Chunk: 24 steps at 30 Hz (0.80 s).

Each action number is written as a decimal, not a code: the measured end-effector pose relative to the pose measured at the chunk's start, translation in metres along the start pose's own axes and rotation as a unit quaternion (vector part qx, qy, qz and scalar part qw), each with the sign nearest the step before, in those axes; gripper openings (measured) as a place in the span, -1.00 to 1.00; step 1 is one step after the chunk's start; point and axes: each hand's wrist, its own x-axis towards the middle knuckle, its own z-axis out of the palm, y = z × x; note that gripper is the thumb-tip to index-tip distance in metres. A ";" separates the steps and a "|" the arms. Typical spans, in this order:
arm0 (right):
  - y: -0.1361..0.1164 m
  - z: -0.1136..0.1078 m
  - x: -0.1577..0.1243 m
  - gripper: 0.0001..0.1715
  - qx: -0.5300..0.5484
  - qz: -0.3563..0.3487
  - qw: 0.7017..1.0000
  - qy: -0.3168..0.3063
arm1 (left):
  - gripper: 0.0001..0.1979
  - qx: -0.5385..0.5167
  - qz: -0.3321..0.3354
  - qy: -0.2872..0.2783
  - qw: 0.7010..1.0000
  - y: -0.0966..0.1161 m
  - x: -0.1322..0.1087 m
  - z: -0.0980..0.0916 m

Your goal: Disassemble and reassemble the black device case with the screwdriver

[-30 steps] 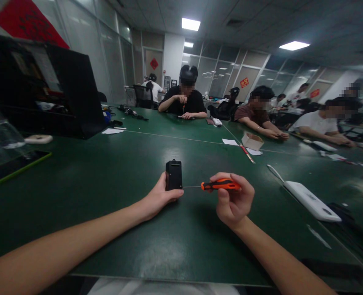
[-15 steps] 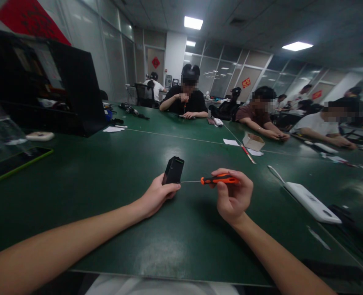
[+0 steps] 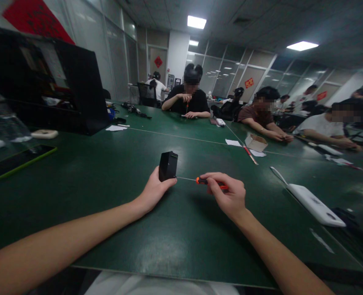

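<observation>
My left hand [image 3: 156,189] grips a small black box-shaped device [image 3: 168,166] by its lower end and holds it tilted above the green table [image 3: 113,246]. What the device is, I cannot tell. My right hand [image 3: 230,194] is closed round the orange and black handle of a screwdriver [image 3: 202,180]. Its thin shaft points left, and the tip meets the device's lower right edge, close to my left thumb. The screw or hole at the tip is too small to make out.
A white power bank [image 3: 316,205] with a strap lies at the right. To the left are a phone with a green edge [image 3: 21,160], a clear bottle [image 3: 5,114] and a large black case [image 3: 85,90]. An open carton [image 3: 256,143] stands farther back; several people sit around.
My right hand has turned over the screwdriver, and its fingers now cover more of the handle. Both hands and the device have shifted slightly left in view.
</observation>
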 end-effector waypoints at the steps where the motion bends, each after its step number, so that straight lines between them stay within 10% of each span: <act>1: 0.001 0.001 0.001 -0.85 -0.005 0.030 0.999 -0.011 | -0.61 0.028 0.023 0.011 0.999 0.001 0.003 -0.003; 7: 0.006 0.014 0.001 -0.79 0.058 0.189 0.968 -0.154 | -0.59 0.156 0.111 0.037 0.981 0.009 0.010 -0.013; 14: 0.005 0.028 -0.008 -0.43 0.253 0.389 0.850 -0.251 | -0.39 0.276 0.232 0.016 0.933 0.019 0.004 -0.019; 20: 0.007 0.017 -0.004 -0.49 0.369 0.451 0.757 -0.296 | -0.35 0.306 0.279 0.034 0.910 0.016 -0.001 -0.020; 24: 0.006 0.016 -0.003 -0.48 0.378 0.452 0.749 -0.302 | -0.32 0.327 0.298 0.056 0.895 0.011 -0.002 -0.020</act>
